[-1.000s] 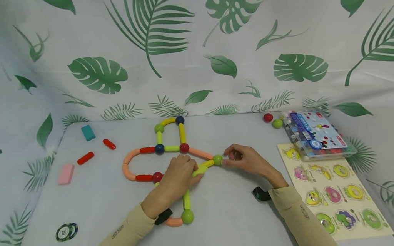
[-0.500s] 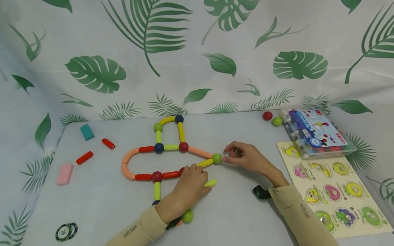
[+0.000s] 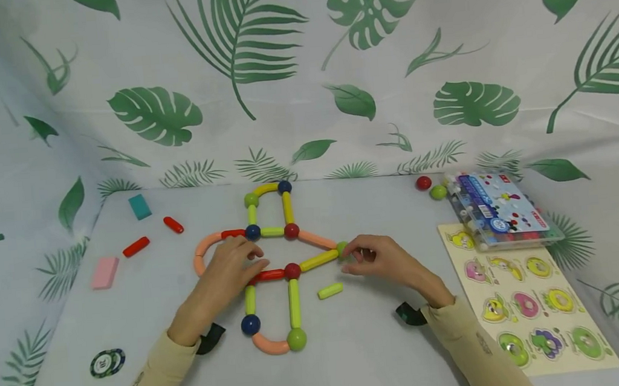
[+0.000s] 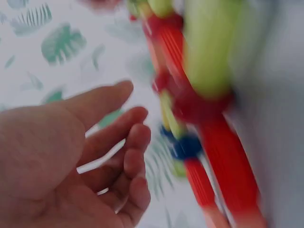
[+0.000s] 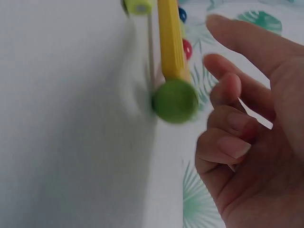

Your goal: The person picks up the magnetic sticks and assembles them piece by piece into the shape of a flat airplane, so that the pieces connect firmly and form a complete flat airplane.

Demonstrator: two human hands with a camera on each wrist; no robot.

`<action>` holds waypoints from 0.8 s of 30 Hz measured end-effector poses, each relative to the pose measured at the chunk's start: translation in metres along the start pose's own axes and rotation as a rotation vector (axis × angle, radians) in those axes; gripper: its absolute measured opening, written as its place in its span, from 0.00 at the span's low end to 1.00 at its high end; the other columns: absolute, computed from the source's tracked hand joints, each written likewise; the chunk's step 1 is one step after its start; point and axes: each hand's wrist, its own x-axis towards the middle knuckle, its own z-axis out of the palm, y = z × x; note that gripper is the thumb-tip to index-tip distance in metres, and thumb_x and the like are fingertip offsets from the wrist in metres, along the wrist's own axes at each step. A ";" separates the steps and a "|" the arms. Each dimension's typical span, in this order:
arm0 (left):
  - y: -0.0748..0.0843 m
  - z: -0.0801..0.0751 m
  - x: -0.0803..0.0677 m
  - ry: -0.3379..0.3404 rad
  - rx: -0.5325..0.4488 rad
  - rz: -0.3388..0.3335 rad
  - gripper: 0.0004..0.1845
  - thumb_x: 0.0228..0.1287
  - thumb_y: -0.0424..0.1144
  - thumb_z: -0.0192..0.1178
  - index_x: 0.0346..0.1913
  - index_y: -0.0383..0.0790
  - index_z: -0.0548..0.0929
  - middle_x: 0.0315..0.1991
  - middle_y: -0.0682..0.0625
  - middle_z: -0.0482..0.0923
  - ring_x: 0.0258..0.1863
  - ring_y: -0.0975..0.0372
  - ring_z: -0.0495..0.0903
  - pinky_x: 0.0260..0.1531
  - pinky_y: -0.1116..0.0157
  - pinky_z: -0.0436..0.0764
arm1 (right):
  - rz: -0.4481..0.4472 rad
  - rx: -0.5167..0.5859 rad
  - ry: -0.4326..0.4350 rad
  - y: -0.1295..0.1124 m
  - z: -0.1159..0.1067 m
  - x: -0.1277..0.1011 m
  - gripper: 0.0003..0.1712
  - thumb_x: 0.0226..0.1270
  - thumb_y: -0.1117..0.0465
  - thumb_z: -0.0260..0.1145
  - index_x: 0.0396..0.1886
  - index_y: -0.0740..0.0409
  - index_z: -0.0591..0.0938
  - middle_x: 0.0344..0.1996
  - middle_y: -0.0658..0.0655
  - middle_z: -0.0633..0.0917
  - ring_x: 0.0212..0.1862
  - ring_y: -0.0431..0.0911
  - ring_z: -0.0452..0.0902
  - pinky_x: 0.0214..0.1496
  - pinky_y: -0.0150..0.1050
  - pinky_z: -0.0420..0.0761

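Observation:
A fish-like outline of magnetic sticks and balls lies on the table. My left hand (image 3: 225,269) hovers over its left loop, hiding part of the salmon curved sticks (image 3: 207,244) and a red ball. Nothing is between its parted thumb and fingers in the left wrist view. At the right tip, my right hand (image 3: 383,261) is beside the green ball (image 5: 175,100), fingers loosely bent and holding nothing. A yellow stick (image 3: 319,260) joins that ball to a red ball (image 3: 292,271). Below it, a lime stick (image 3: 330,290) lies loose.
At right, a clear case (image 3: 499,208) of magnetic pieces overlaps a fruit puzzle board (image 3: 566,330). Loose red (image 3: 423,183) and green balls (image 3: 438,192) sit by the case. Red sticks (image 3: 136,246), a pink block (image 3: 105,273), a teal block (image 3: 139,207) and poker chips (image 3: 107,363) lie left.
My left hand has let go of the lime stick, leaving it on the table, and moved left over the loop. My right hand has shifted slightly left toward the green ball.

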 end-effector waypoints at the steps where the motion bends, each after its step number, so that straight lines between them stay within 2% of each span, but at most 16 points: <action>1: -0.008 -0.004 -0.002 -0.004 -0.011 -0.021 0.09 0.62 0.42 0.73 0.41 0.42 0.87 0.37 0.52 0.80 0.40 0.58 0.75 0.44 0.60 0.76 | -0.009 0.003 -0.028 -0.001 0.002 0.000 0.17 0.60 0.46 0.77 0.45 0.47 0.88 0.27 0.46 0.76 0.30 0.41 0.70 0.32 0.31 0.69; 4: -0.027 -0.012 -0.007 -0.030 -0.040 -0.062 0.09 0.63 0.42 0.72 0.42 0.42 0.87 0.39 0.51 0.81 0.45 0.57 0.76 0.48 0.56 0.77 | -0.030 0.010 -0.106 -0.004 0.010 0.000 0.16 0.60 0.47 0.77 0.46 0.44 0.88 0.28 0.47 0.77 0.32 0.41 0.71 0.33 0.31 0.69; 7: -0.041 -0.015 -0.008 -0.058 -0.062 -0.054 0.09 0.63 0.41 0.72 0.43 0.41 0.88 0.41 0.49 0.82 0.48 0.57 0.75 0.51 0.55 0.78 | -0.021 0.008 -0.161 -0.005 0.019 -0.001 0.16 0.59 0.47 0.78 0.46 0.41 0.87 0.30 0.48 0.79 0.33 0.41 0.72 0.35 0.31 0.70; 14: -0.053 -0.016 -0.011 -0.108 -0.114 -0.044 0.10 0.62 0.40 0.72 0.44 0.41 0.89 0.42 0.50 0.82 0.54 0.53 0.74 0.58 0.50 0.76 | -0.005 -0.048 -0.232 -0.006 0.032 0.000 0.13 0.60 0.49 0.78 0.44 0.35 0.87 0.35 0.41 0.81 0.38 0.38 0.74 0.40 0.30 0.75; 18: -0.056 -0.016 -0.012 -0.125 -0.116 -0.046 0.11 0.62 0.39 0.72 0.45 0.40 0.90 0.41 0.51 0.82 0.50 0.56 0.76 0.55 0.52 0.77 | -0.029 -0.039 -0.174 -0.007 0.017 0.000 0.13 0.60 0.49 0.77 0.45 0.36 0.87 0.35 0.41 0.81 0.36 0.39 0.73 0.37 0.30 0.74; 20: -0.057 -0.016 -0.012 -0.131 -0.114 -0.047 0.11 0.63 0.39 0.72 0.45 0.40 0.90 0.40 0.52 0.82 0.50 0.57 0.76 0.55 0.52 0.78 | -0.040 -0.030 -0.109 -0.003 0.003 -0.002 0.14 0.60 0.50 0.77 0.46 0.37 0.87 0.33 0.42 0.80 0.34 0.40 0.72 0.34 0.31 0.73; 24: -0.060 -0.017 -0.013 -0.137 -0.114 -0.053 0.11 0.62 0.39 0.72 0.46 0.40 0.90 0.40 0.52 0.82 0.54 0.55 0.76 0.61 0.48 0.76 | -0.038 -0.068 0.038 0.015 -0.028 -0.005 0.14 0.61 0.51 0.77 0.46 0.38 0.87 0.30 0.46 0.77 0.31 0.41 0.69 0.32 0.33 0.70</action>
